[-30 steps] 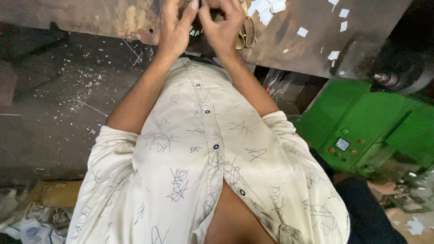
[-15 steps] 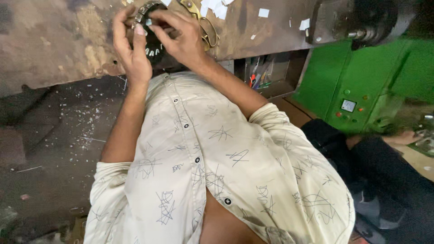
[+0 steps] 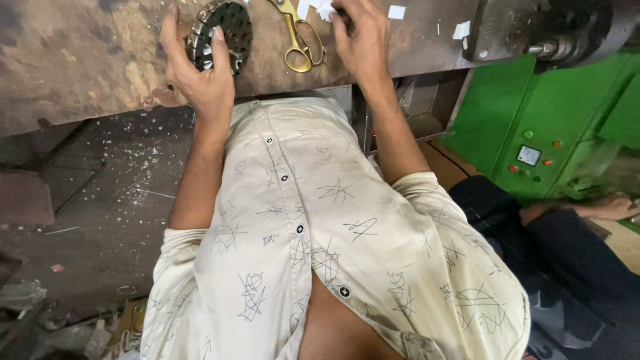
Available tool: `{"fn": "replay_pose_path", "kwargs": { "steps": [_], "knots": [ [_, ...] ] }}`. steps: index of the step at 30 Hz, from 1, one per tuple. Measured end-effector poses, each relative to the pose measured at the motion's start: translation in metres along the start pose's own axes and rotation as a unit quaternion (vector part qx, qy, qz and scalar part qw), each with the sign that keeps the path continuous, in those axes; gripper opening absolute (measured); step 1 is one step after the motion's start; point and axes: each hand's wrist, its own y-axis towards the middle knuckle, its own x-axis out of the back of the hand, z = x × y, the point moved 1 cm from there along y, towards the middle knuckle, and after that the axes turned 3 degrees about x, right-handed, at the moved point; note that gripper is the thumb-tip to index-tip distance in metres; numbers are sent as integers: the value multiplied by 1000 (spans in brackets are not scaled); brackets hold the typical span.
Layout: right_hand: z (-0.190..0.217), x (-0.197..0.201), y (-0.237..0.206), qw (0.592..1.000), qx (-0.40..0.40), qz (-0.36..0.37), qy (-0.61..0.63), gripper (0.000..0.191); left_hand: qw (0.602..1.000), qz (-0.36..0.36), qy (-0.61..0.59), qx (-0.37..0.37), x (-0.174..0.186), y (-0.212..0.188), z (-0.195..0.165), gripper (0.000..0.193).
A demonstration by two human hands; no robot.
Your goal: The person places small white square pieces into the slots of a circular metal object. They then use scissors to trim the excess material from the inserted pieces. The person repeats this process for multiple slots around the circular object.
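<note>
**Left hand grips a toothed black disc at the edge of a worn workbench**

A round black disc [image 3: 223,35] with a ring of metal teeth around its rim sits near the front edge of a stained, rusty-brown workbench [image 3: 87,67], at the upper left of the view. It stands tilted on its edge rather than lying flat. The left hand [image 3: 197,73] grasps it from the side: the fingers curl over the toothed rim and the thumb presses on the dark face.

Just to the right of the disc lies a pair of brass-coloured scissors [image 3: 298,37], with the handles toward the person and the blades pointing away. Beyond the scissors, the right hand [image 3: 363,40] rests palm down on the bench, fingers bent toward some small white paper scraps [image 3: 397,12]. Whether it holds anything between the fingertips cannot be told, because the fingers cover that spot.

Both forearms run down to a cream short-sleeved shirt [image 3: 320,227] printed with dark scribbled stars, which fills the middle of the view.

At the upper right a grey metal machine part [image 3: 553,33] sits on the bench. Below it stands a green cabinet [image 3: 533,133] with small buttons and a dial. Another person's arm in a dark sleeve [image 3: 567,247] shows at the right edge. The dark floor [image 3: 100,200] at left is strewn with pale chips.
</note>
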Motion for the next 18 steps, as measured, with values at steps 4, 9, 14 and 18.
{"fn": "replay_pose_path", "kwargs": {
  "steps": [4,9,14,18],
  "knots": [
    [-11,-9,-9,990,60,-13,-125,26,999,28,6,-26,10,5,0,60],
    [-25,-18,-18,999,10,-23,-40,27,996,59,2,-60,13,11,7,51],
    [-29,-20,-16,997,18,-24,71,19,999,18,-41,-13,9,14,23,29],
    [-24,-24,-2,965,-78,-29,248,18,1000,-6,6,0,10,14,22,31]
  ]
}}
